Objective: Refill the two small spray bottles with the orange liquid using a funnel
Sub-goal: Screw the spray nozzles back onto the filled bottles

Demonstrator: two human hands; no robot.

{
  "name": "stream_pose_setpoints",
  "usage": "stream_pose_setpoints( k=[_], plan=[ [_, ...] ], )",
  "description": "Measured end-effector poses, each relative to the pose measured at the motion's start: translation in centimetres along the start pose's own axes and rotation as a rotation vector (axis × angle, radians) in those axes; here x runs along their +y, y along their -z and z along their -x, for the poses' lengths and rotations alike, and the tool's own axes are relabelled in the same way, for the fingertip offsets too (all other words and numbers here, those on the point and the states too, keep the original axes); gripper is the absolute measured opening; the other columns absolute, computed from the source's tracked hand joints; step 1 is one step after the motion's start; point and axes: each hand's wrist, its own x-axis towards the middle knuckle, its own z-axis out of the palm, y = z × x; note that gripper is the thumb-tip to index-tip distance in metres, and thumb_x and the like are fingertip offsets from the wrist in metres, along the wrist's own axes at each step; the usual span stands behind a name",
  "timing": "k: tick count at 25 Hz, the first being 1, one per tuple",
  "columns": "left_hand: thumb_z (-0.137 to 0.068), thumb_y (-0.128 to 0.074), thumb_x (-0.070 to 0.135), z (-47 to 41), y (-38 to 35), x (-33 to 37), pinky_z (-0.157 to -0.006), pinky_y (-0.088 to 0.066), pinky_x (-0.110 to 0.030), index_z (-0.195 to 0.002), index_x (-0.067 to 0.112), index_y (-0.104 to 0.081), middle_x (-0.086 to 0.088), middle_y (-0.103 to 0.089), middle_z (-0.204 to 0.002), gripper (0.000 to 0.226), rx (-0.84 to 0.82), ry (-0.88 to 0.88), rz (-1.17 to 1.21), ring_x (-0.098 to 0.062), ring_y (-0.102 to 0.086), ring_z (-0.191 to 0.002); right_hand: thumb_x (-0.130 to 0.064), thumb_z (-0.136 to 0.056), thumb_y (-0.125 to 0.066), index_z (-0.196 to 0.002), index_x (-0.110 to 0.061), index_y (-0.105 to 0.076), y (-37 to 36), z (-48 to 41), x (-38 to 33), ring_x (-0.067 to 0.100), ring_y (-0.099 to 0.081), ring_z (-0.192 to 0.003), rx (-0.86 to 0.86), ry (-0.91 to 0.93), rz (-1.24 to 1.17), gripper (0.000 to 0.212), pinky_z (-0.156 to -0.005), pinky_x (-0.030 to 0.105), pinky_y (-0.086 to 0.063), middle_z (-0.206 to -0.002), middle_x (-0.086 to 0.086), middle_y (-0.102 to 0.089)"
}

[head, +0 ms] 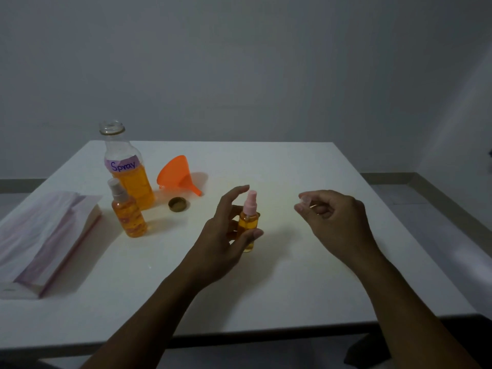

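From the head view, our left hand (226, 235) closes its grip on the small bottle (249, 225), upright mid-bench (292, 169). Our right hand (332, 217), just right of it, pinches a clear cap (304, 201), we judge, level with the pink sprayer (251, 202).

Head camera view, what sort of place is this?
Probably a plain room at home, set up for refilling: a bare white table against an empty grey wall, with a hand-labelled "Spray" bottle and funnel.
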Motion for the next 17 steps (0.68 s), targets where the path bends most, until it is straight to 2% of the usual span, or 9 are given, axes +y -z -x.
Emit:
stream_pose_setpoints(
  k=[4,7,8,9,10,11,12,14,17],
  plan=[
    [-0.088,-0.061,0.041,0.0,-0.2,0.5,-0.078,-0.052,-0.013,-0.135,0.062,-0.014,0.017,-0.045,-0.132,0.07,0.019,-0.05,-0.047,-0.005,-0.06,-0.103,-0.027,-0.086,-0.077,-0.104,-0.02,-0.077,0.1,-0.1,0.4,-0.001,-0.066,-0.074,-0.001,0.01,0.048,0.02,-0.064,0.001,-0.047,-0.084,-0.014,-0.07],
    [-0.095,-0.051,0.04,0.2,-0.6,0.3,-0.093,-0.052,-0.026,-0.136,0.059,-0.014,0.01,-0.041,-0.143,0.058,0.042,-0.068,-0.11,-0.013,-0.056,-0.115,-0.027,-0.086,-0.076,-0.102,-0.019,-0.077,0.1,-0.2,0.6,-0.005,-0.064,-0.079,0.008,0.012,0.039,0.017,-0.065,0.003,-0.048,-0.085,-0.015,-0.071],
    [-0.097,-0.047,0.038,0.2,-0.8,0.1,-0.098,-0.048,-0.024,-0.139,0.052,-0.015,0.007,-0.04,-0.145,0.054,0.057,-0.074,-0.15,-0.011,-0.054,-0.119,-0.027,-0.086,-0.076,-0.102,-0.019,-0.077,0.2,-0.2,0.7,-0.006,-0.064,-0.08,0.011,0.013,0.04,0.018,-0.065,0.003,-0.048,-0.086,-0.014,-0.071],
    [-0.099,-0.043,0.036,0.2,-1.1,0.0,-0.099,-0.041,-0.014,-0.141,0.046,-0.017,0.007,-0.039,-0.147,0.051,0.082,-0.085,-0.205,0.0,-0.049,-0.121,-0.027,-0.086,-0.076,-0.103,-0.019,-0.077,0.2,-0.2,0.7,-0.006,-0.064,-0.08,0.013,0.014,0.042,0.018,-0.065,0.003,-0.048,-0.087,-0.013,-0.072],
    [-0.099,-0.041,0.035,0.1,-1.3,0.0,-0.095,-0.034,-0.004,-0.142,0.042,-0.02,0.009,-0.039,-0.147,0.048,0.115,-0.091,-0.268,0.013,-0.044,-0.118,-0.028,-0.086,-0.077,-0.103,-0.019,-0.077,0.2,-0.3,0.8,-0.005,-0.065,-0.08,0.015,0.015,0.045,0.019,-0.064,0.003,-0.048,-0.087,-0.013,-0.072],
    [-0.099,-0.041,0.034,0.0,-1.5,0.1,-0.089,-0.031,0.0,-0.142,0.039,-0.023,0.01,-0.042,-0.145,0.047,0.15,-0.091,-0.323,0.017,-0.043,-0.112,-0.028,-0.086,-0.077,-0.103,-0.02,-0.077,0.3,-0.3,0.8,-0.004,-0.066,-0.078,0.018,0.017,0.048,0.02,-0.064,0.003,-0.048,-0.087,-0.012,-0.072],
    [-0.099,-0.042,0.034,-0.1,-1.7,0.1,-0.086,-0.034,-0.002,-0.142,0.037,-0.026,0.008,-0.048,-0.14,0.045,0.18,-0.091,-0.366,0.012,-0.048,-0.108,-0.029,-0.086,-0.077,-0.104,-0.02,-0.077,0.3,-0.3,0.7,-0.002,-0.067,-0.074,0.022,0.019,0.054,0.02,-0.064,0.003,-0.049,-0.088,-0.012,-0.072],
    [-0.098,-0.044,0.033,-0.3,-2.1,0.1,-0.079,-0.048,-0.018,-0.14,0.033,-0.031,0.002,-0.058,-0.127,0.043,0.23,-0.112,-0.414,-0.006,-0.061,-0.097,-0.029,-0.086,-0.077,-0.104,-0.02,-0.077,0.4,-0.3,0.7,-0.002,-0.067,-0.072,0.027,0.024,0.064,0.021,-0.062,0.003,-0.049,-0.088,-0.012,-0.072],
    [-0.098,-0.045,0.031,-0.7,-2.1,0.0,-0.07,-0.055,-0.033,-0.134,0.03,-0.038,0.0,-0.065,-0.108,0.037,0.265,-0.144,-0.454,-0.014,-0.062,-0.081,-0.029,-0.086,-0.076,-0.105,-0.02,-0.076,0.8,-0.2,0.6,-0.001,-0.067,-0.073,0.047,0.03,0.057,0.021,-0.062,0.007,-0.05,-0.089,-0.011,-0.071]
  ],
)
